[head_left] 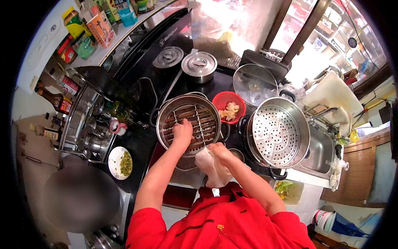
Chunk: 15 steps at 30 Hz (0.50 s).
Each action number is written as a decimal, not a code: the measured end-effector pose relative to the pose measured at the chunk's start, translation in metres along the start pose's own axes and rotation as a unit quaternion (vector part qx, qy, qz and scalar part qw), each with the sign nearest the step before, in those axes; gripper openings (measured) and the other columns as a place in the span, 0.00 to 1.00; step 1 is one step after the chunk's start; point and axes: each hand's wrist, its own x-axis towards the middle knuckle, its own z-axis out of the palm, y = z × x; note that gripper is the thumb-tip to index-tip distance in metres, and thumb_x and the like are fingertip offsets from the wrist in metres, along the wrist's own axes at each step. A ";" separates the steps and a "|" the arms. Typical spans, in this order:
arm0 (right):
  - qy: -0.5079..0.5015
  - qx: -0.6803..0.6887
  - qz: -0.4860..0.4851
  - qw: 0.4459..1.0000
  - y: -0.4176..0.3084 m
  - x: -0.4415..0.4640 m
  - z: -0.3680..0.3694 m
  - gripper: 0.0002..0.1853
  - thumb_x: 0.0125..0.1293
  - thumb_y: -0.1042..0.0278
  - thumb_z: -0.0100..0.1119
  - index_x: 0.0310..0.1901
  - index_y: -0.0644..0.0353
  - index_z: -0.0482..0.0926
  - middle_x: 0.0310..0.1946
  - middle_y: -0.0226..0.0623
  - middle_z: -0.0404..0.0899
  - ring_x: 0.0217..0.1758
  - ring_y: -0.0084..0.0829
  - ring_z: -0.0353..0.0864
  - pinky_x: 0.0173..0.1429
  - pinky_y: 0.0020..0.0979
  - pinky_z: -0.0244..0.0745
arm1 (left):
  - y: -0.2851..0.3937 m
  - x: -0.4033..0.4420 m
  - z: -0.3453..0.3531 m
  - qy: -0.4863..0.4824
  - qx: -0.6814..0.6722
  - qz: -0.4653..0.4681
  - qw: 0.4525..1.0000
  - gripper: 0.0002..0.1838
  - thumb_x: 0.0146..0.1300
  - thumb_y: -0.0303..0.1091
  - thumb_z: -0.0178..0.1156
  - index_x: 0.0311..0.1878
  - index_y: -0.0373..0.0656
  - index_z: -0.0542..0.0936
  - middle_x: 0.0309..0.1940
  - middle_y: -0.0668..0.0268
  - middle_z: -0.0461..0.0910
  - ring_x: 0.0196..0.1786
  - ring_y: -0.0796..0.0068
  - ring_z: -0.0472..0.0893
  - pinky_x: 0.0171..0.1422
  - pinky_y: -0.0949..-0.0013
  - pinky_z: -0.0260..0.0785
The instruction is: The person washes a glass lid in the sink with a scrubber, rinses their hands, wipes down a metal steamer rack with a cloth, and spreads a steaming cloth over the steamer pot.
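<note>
My left hand (183,131) reaches into a wide metal pot (163,107), its fingers bent down and closed at a rack of dark slats (206,128) inside. The fingertips are partly hidden. Close to the pot's near right rim, my right hand (221,152) is closed on the top of a limp, whitish cloth (212,170). The cloth hangs in folds in front of my red shirt; whether it is fabric or thin plastic is hard to tell. Behind the pot's right side sits a red bowl (219,98) with pieces of ginger (230,111).
To the right stands a large pot with a perforated steamer tray (276,132), beside a sink (321,155). A glass lid (255,85) and a small lidded pot (199,66) are behind. At left are a white bowl of chopped greens (124,164) and a dark, blurred round shape (81,199).
</note>
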 end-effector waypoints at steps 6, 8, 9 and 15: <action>-0.032 0.049 -0.009 0.998 0.004 0.002 -0.003 0.15 0.53 0.63 0.51 0.32 0.69 0.76 0.26 0.35 0.75 0.28 0.27 0.70 0.34 0.32 0.65 | 0.003 -0.019 0.005 0.112 -0.072 0.126 0.983 0.37 0.45 0.51 0.65 0.61 0.65 0.64 0.65 0.72 0.56 0.69 0.56 0.50 0.60 0.35 0.52; -0.019 0.003 -0.010 1.000 -0.004 -0.011 -0.002 0.19 0.57 0.57 0.54 0.34 0.71 0.76 0.27 0.36 0.75 0.28 0.26 0.71 0.32 0.31 0.65 | -0.001 -0.014 0.006 0.083 -0.104 0.116 0.984 0.36 0.46 0.50 0.64 0.61 0.65 0.64 0.66 0.71 0.55 0.68 0.55 0.51 0.60 0.35 0.53; -0.017 0.005 -0.009 1.000 -0.010 -0.020 -0.001 0.19 0.57 0.57 0.54 0.34 0.71 0.76 0.27 0.36 0.75 0.28 0.26 0.71 0.32 0.31 0.65 | -0.003 -0.012 0.005 0.049 -0.134 0.108 0.984 0.36 0.47 0.50 0.64 0.61 0.65 0.63 0.66 0.71 0.55 0.68 0.55 0.52 0.59 0.35 0.54; -0.188 0.260 -0.082 0.944 -0.064 -0.067 -0.026 0.14 0.59 0.70 0.57 0.46 0.68 0.73 0.37 0.40 0.79 0.36 0.30 0.81 0.42 0.30 0.77 | -0.018 -0.005 -0.023 0.150 -0.484 0.117 0.854 0.32 0.57 0.51 0.57 0.61 0.44 0.64 0.61 0.56 0.64 0.62 0.58 0.64 0.65 0.57 0.53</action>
